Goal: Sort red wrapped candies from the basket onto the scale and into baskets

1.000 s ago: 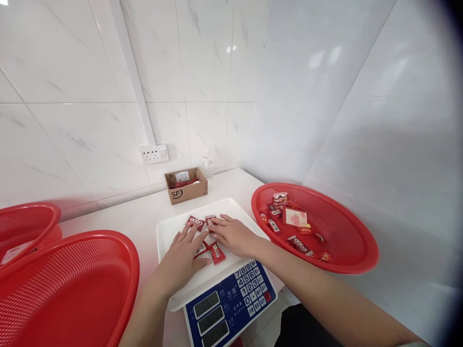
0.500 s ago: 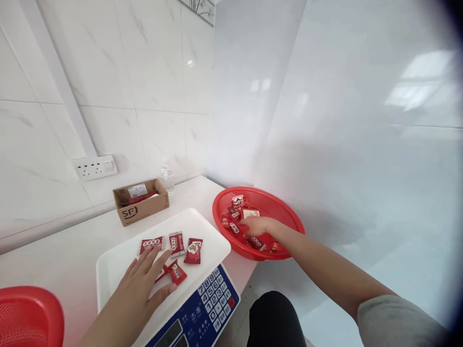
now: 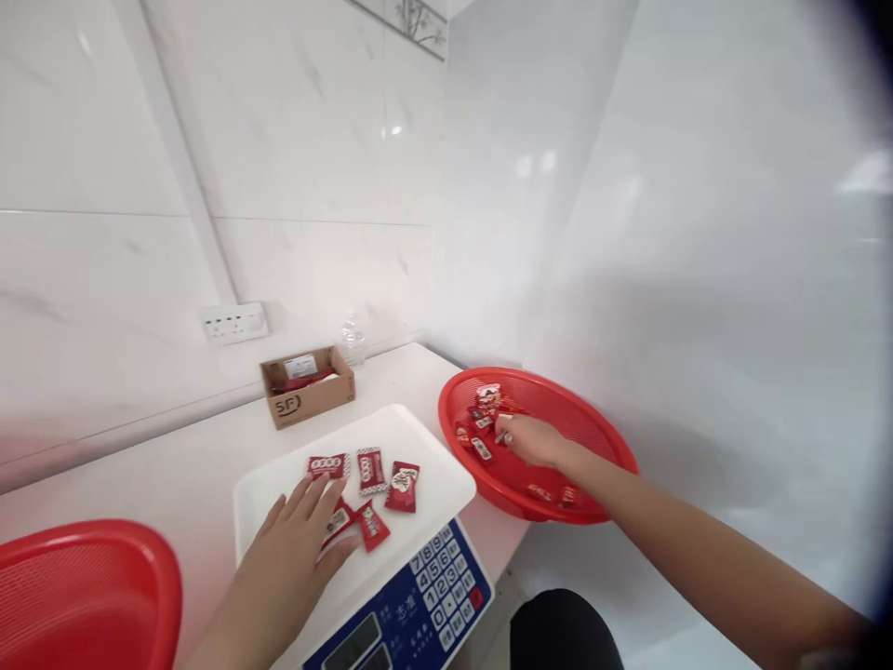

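Observation:
My left hand (image 3: 289,549) lies over the white scale tray (image 3: 436,465), fingers spread. Its fingertips reach a dark red snack packet (image 3: 327,465) and partly cover another red packet (image 3: 338,523). Beside these on the tray are more red packets, one with a checked edge (image 3: 371,471), one with a round pale print (image 3: 403,487) and a twisted one (image 3: 372,527). Inside the red mesh basket (image 3: 586,419) at right, my right hand (image 3: 534,440) has its fingers pinched on a small red-and-white packet (image 3: 503,423), mostly hidden. Several packets (image 3: 481,448) lie around it.
Under the tray is a scale with a blue keypad panel (image 3: 411,609). An open cardboard box (image 3: 313,400) and a clear plastic bottle (image 3: 353,341) stand by the wall. Another red basket (image 3: 90,549) is at the left. A wall socket (image 3: 234,323) sits above the table.
The view has turned left, so everything appears further right. In the basket, my right hand's fingers have drawn together on a packet. My left hand stays over the tray.

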{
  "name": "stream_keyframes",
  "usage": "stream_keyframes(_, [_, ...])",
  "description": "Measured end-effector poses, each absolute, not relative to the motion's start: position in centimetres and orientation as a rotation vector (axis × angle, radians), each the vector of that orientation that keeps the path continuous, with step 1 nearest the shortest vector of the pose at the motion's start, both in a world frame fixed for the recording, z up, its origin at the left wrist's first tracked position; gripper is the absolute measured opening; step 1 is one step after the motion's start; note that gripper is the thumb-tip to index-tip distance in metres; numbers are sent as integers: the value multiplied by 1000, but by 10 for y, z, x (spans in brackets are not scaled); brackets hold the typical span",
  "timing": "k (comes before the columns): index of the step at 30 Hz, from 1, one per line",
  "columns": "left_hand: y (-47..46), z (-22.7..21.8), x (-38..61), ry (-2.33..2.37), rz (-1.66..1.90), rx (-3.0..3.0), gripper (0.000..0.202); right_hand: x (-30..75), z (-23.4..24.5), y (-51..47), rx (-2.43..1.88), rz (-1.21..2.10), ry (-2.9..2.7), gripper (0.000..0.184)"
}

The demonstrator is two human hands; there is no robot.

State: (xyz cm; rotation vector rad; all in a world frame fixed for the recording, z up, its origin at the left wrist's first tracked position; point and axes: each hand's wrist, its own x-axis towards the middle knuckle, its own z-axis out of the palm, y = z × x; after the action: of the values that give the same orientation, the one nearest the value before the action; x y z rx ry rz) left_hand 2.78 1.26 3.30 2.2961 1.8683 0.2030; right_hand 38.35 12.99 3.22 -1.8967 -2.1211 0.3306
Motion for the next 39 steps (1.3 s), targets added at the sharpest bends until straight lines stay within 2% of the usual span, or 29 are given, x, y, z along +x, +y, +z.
stream_keyframes(1, [10,38,30,1910,185,2250,57,378,39,133,-1872,331,-2140,16])
stream_keyframes(4, [6,49,36,1941,200,2141,56,349,59,133,-1719,342,-2172,28])
stream_keyframes(7, [3,54,39,1941,259,2107,49,305,74,120,-1453,554,-2189,31])
stream_keyframes(9, [2,54,39,1947,272,2102,42,275,79,108,-1318,682,-2249,32])
stream_keyframes(14, [0,53,37,1965,192,2121,30,223,75,94,-1077,718,-2338,34])
stream_keyframes(21, [0,53,36,1979,158,2094,27,204,65,94,-1060,825,-2355,34])
stream_keyframes(27, [2,51,38,1934,277,2134,50,207,51,111,-1225,596,-2514,39])
stream_keyframes(33, [3,49,42,1755,250,2228,42,199,34,119,-1169,606,-2600,37])
stream_keyframes(39, [2,48,42,1762,254,2240,45,199,34,123,-1245,555,-2409,24])
